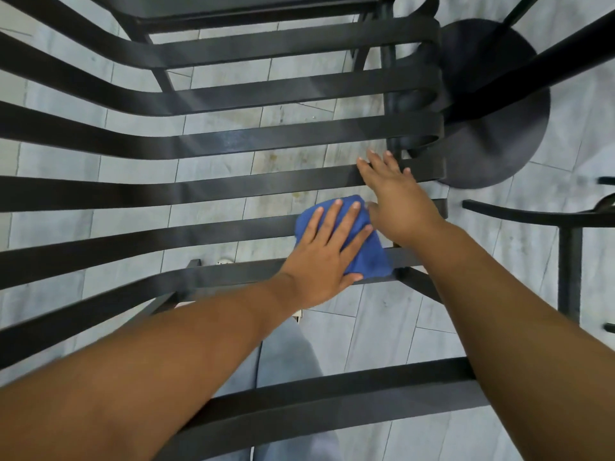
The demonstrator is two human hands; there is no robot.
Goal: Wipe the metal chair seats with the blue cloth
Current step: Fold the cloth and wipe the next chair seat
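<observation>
A black metal chair seat [233, 141] made of long curved slats fills the view from above. A folded blue cloth [369, 257] lies across two of the nearer slats at centre right. My left hand [326, 251] presses flat on the cloth with straight, spread fingers. My right hand [396, 191] rests flat on the slat just beyond the cloth, near the seat's right edge, fingers extended and holding nothing.
A round black table base [496, 128] stands on the grey tiled floor right of the seat. Another black chair's frame [565, 247] is at the far right. A second chair frame [253, 8] is at the top. My grey-trousered leg [286, 357] shows below the slats.
</observation>
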